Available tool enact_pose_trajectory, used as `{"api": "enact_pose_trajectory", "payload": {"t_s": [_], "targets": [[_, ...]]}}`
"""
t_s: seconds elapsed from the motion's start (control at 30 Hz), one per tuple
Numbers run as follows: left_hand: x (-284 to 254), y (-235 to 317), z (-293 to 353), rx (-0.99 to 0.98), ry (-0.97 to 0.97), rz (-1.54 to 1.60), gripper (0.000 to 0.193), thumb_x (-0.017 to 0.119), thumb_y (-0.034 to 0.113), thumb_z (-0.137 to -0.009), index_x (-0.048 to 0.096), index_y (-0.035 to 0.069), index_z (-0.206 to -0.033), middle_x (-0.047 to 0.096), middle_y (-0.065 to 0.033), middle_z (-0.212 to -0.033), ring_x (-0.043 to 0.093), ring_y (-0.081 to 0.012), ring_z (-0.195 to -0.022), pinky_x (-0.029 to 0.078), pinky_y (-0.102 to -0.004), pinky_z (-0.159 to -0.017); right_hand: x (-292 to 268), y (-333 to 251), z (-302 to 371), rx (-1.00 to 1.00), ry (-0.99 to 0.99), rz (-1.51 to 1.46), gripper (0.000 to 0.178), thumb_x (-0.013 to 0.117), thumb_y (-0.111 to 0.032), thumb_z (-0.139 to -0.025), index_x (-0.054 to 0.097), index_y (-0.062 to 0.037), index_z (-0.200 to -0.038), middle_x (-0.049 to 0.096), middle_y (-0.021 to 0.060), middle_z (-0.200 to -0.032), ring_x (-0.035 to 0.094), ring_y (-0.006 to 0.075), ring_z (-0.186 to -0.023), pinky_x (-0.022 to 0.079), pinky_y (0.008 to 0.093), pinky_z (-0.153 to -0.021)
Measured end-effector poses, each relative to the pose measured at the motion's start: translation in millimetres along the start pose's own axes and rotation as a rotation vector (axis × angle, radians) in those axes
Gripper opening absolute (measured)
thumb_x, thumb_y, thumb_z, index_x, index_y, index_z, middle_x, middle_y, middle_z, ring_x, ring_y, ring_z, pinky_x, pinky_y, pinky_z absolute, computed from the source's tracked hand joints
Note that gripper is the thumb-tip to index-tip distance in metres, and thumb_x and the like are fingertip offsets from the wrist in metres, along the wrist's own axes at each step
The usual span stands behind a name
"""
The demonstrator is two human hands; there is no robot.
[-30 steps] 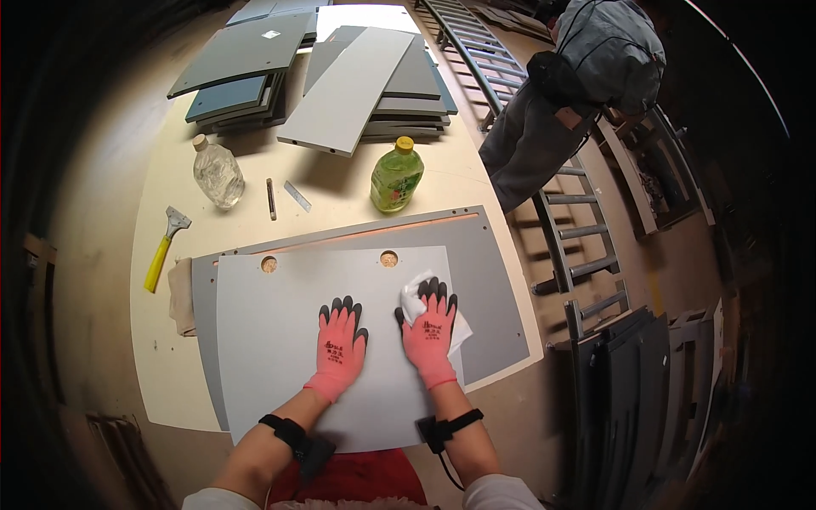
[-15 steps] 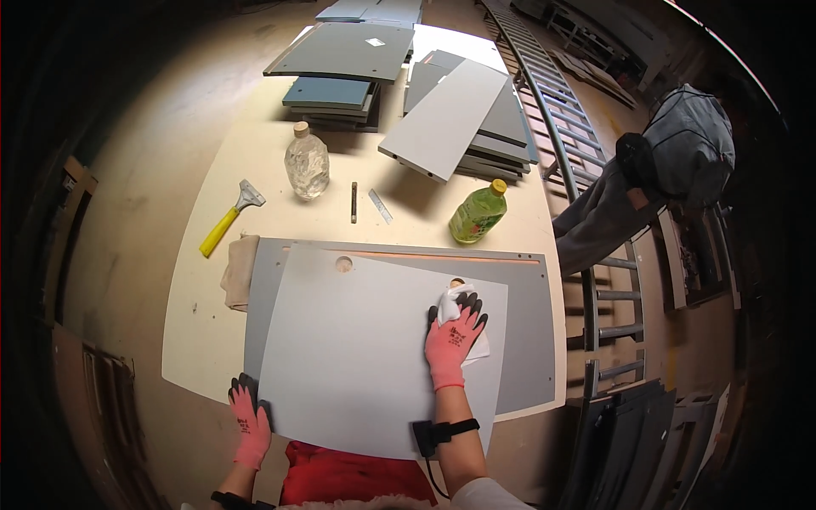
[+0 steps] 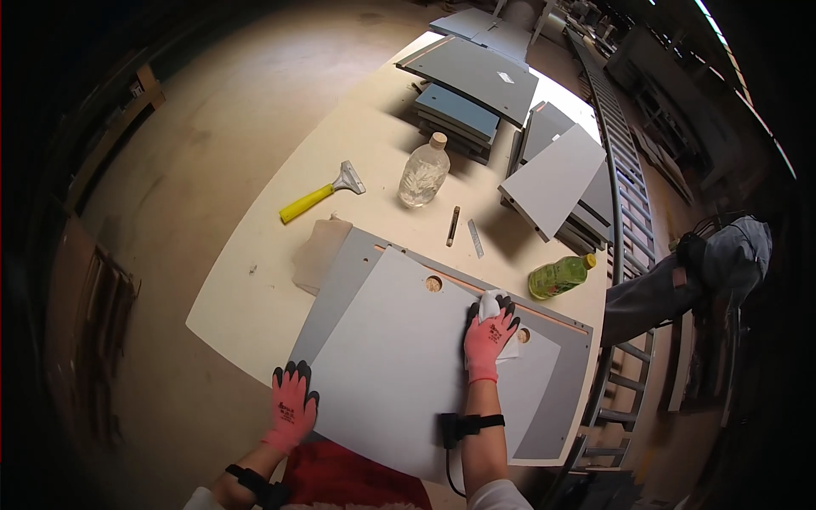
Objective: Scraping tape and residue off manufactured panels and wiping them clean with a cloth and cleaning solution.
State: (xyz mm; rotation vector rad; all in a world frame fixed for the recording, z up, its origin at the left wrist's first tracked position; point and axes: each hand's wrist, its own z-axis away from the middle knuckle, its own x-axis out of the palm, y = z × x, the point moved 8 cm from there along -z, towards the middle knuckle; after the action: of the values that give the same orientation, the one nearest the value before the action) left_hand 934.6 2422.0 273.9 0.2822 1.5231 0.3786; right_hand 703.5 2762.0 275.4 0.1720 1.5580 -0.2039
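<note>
A light grey panel with two round holes lies on a darker grey panel. My right hand, in a pink glove with black fingertips, presses a white cloth against the light panel between its two holes. Part of the cloth bunches out past the fingers. In a matching glove, my left hand is at the near left edge of the panels, its fingers stretched out and holding nothing. A folded beige cloth rests beside the darker panel's left edge.
On the pale table are a yellow-handled scraper, a clear bottle, a green bottle, a dark slim tool and a metal blade. Stacked panels stand farther back. A person is by the roller conveyor.
My right hand has slid the cloth leftward along the panel, uncovering the right-hand hole. My left hand stays near the left edge. The whole view has turned, tilting the table.
</note>
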Motion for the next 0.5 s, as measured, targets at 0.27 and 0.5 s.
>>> {"api": "enact_pose_trajectory", "payload": {"t_s": [0.27,0.5], "targets": [[-1,3,-12,0.036,-0.036,0.02,0.05,0.056,0.021,-0.077,0.047,-0.011,-0.114,0.046,-0.0292,-0.123,0.039,-0.0448,-0.119,0.017,-0.0575,-0.106,-26,-214,32,-0.612,0.0,-0.145,0.056,0.055,-0.034,-0.083,0.048,0.0015,-0.125,0.047,0.0154,-0.127,0.038,0.0293,-0.124,0.016,0.046,-0.109],[3,-7,-4,0.052,0.059,0.028,0.061,0.056,0.022,-0.075,0.04,-0.016,-0.12,0.036,-0.0398,-0.126,0.031,-0.0516,-0.123,0.014,-0.0602,-0.106,-20,-225,148,-0.815,-0.217,-0.32,0.058,0.055,-0.039,-0.083,0.047,0.0,-0.125,0.046,0.0156,-0.125,0.034,0.0287,-0.127,0.015,0.0476,-0.111]]}}
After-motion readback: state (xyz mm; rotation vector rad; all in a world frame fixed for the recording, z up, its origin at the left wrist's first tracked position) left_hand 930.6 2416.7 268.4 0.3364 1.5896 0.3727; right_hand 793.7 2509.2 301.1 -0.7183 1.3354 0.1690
